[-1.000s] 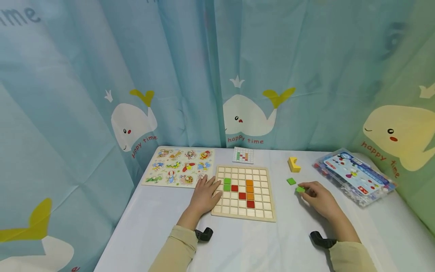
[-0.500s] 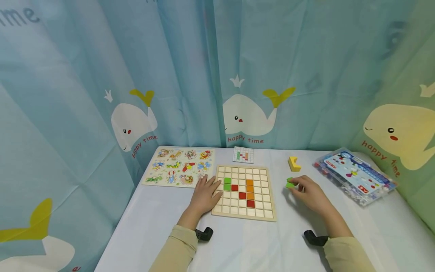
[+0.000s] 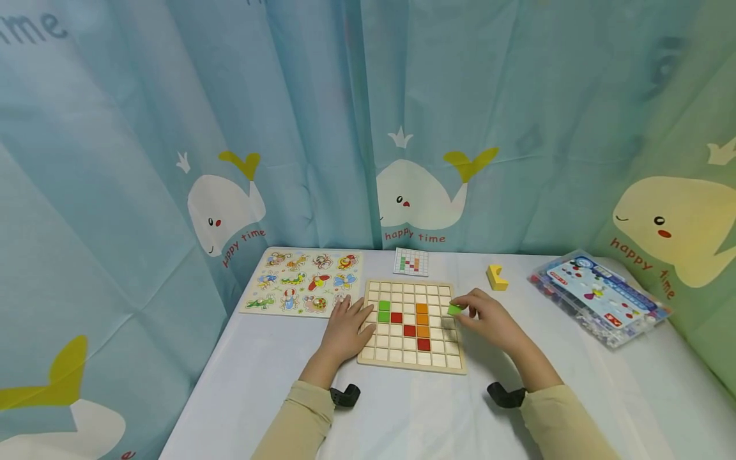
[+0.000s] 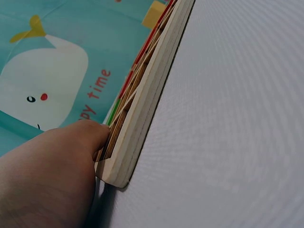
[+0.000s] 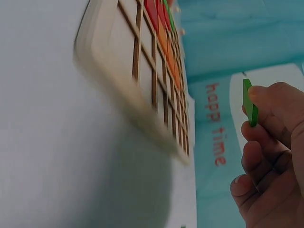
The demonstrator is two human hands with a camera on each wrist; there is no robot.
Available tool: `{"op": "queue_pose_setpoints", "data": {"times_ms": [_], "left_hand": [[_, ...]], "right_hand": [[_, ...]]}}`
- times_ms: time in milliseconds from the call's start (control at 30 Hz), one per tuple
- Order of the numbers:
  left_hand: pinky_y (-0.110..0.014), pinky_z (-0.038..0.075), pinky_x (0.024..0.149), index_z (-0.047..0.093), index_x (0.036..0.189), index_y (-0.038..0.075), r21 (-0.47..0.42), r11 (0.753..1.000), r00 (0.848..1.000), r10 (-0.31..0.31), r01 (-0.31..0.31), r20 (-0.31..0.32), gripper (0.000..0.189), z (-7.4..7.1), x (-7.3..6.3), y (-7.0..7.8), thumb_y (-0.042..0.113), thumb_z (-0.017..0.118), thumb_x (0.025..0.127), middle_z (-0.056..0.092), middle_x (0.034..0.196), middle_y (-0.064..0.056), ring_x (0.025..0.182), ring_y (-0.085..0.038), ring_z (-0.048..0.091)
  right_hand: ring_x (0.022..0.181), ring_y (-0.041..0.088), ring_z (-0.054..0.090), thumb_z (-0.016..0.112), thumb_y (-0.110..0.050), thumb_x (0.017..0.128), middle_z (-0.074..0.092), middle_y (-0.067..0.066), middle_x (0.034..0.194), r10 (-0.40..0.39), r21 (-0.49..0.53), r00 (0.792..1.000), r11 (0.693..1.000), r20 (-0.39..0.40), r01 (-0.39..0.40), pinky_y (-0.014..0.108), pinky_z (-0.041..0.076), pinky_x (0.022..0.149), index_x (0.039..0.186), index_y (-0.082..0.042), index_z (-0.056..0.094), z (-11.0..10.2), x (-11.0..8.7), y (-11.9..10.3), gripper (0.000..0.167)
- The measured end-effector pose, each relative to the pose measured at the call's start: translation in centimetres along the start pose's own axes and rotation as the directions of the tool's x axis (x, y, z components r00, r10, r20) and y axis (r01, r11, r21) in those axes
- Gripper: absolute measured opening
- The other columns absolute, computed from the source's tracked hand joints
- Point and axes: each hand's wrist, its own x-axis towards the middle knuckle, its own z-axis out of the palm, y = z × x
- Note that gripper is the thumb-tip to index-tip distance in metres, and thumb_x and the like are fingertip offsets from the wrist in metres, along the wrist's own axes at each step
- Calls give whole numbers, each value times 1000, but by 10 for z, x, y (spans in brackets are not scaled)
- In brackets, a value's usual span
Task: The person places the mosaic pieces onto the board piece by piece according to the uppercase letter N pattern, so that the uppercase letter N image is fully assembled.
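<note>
A wooden grid board (image 3: 411, 368) lies on the white table, with green tiles (image 3: 384, 312), red tiles (image 3: 409, 331) and orange tiles (image 3: 422, 319) set in some of its squares. My left hand (image 3: 343, 329) rests along the board's left side, fingers spread over its frame; its thumb (image 4: 92, 133) lies at the board's edge in the left wrist view. Between thumb and forefinger my right hand (image 3: 489, 319) pinches a square green tile (image 5: 250, 103), raised over the board's right edge. The other right fingers are curled loosely below it.
Behind the board lies a small pattern card (image 3: 411, 262). An insect puzzle board (image 3: 305, 281) is at the back left. A yellow notched block (image 3: 497, 278) stands at the back right, beside a clear plastic box (image 3: 600, 297) with a printed label.
My right hand has moved left from the two green tiles on the table to the board's right edge, carrying a green tile. The left hand has stayed in place.
</note>
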Motion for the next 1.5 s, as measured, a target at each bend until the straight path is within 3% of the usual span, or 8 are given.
{"op": "queue_pose_setpoints", "data": {"times_ms": [433, 1067, 1500], "left_hand": [[-52, 9, 126, 49, 147, 21, 3, 1000, 1000, -9, 9, 8, 52, -1, 0, 1, 46, 47, 101, 39, 158, -4, 153, -34, 18], [-53, 11, 126, 50, 147, 21, 21, 1000, 1000, -4, 3, 4, 51, -1, 1, 1, 45, 48, 101, 40, 158, -5, 152, -35, 20], [-52, 10, 126, 49, 148, 23, 27, 1000, 1000, -7, 6, 12, 52, 1, 2, 0, 47, 46, 102, 39, 158, -4, 153, -34, 18]], "right_hand": [[82, 15, 48, 70, -19, 92, 58, 1, 98, 17, 72, 994, 997, 105, -25, 24, 44, 64, 116, -14, 71, 28, 25, -34, 24], [85, 9, 55, 73, -25, 91, 62, -7, 99, 38, 64, 984, 997, 176, -50, 30, 51, 77, 112, -20, 73, 74, 44, -61, 22], [78, 8, 53, 75, -24, 89, 63, -8, 91, 30, 56, 979, 998, 199, -42, 27, 48, 70, 108, -16, 74, 95, 50, -74, 20]]}}
